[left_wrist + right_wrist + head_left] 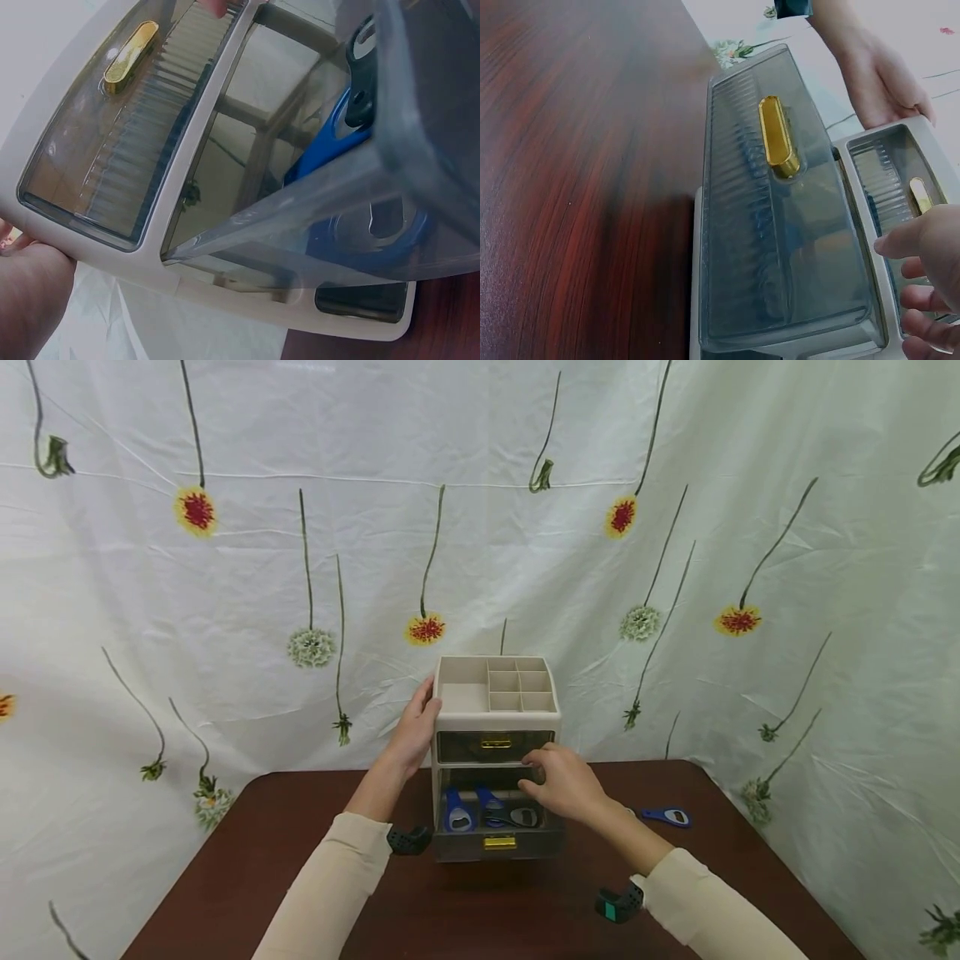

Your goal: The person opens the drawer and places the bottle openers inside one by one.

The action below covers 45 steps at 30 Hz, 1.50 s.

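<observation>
A white desktop organizer (497, 722) stands on the table with its lower drawer (465, 848) pulled out. Through that drawer's smoky clear walls show blue bottle openers (459, 814) and a black bottle opener (517, 817). The upper drawer (461, 747), with a gold handle (921, 196), is closed. My left hand (412, 731) rests against the organizer's left side, fingers extended and thumb by the front edge. Just in front of the upper drawer's right part, my right hand (566, 783) has loosely bent fingers and holds nothing.
Another blue bottle opener (667, 817) lies on the dark red-brown table (480, 910), right of the organizer. Open compartments (520, 681) divide the organizer's top. A white flower-print cloth (360, 527) hangs behind and along both sides of the table.
</observation>
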Each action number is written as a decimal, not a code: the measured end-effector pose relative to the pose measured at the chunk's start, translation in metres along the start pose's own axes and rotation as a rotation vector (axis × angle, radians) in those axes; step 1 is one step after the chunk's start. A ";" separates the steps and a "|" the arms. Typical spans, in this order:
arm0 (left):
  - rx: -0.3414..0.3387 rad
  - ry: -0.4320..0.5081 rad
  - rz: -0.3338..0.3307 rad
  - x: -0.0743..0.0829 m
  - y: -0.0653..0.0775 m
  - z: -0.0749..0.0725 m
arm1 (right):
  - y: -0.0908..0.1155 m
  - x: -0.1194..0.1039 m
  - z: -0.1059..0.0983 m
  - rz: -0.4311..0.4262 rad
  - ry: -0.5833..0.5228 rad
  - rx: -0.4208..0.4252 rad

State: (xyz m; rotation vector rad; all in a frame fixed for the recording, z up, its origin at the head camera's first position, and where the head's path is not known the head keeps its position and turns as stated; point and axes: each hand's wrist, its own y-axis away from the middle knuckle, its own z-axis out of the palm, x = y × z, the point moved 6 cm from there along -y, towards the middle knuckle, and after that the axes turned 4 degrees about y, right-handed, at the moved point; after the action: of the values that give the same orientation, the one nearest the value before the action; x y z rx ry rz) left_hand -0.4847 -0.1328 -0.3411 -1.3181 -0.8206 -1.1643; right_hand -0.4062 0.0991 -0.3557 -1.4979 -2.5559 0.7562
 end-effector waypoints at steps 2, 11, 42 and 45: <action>-0.001 -0.003 0.004 0.001 0.001 0.000 | 0.001 -0.001 -0.002 -0.005 -0.008 0.005; -0.009 -0.008 -0.003 -0.001 0.001 0.001 | 0.007 -0.006 -0.009 -0.018 -0.053 0.006; -0.004 -0.013 -0.003 -0.001 0.001 0.000 | 0.074 -0.043 -0.011 0.030 -0.695 -0.123; 0.002 -0.010 -0.005 0.000 0.001 0.000 | 0.081 -0.044 -0.004 0.083 -0.815 -0.181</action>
State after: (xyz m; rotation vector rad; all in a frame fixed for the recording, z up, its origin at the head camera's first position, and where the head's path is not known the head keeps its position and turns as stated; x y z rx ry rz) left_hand -0.4843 -0.1331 -0.3416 -1.3222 -0.8323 -1.1613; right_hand -0.3174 0.0960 -0.3816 -1.5835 -3.2016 1.4247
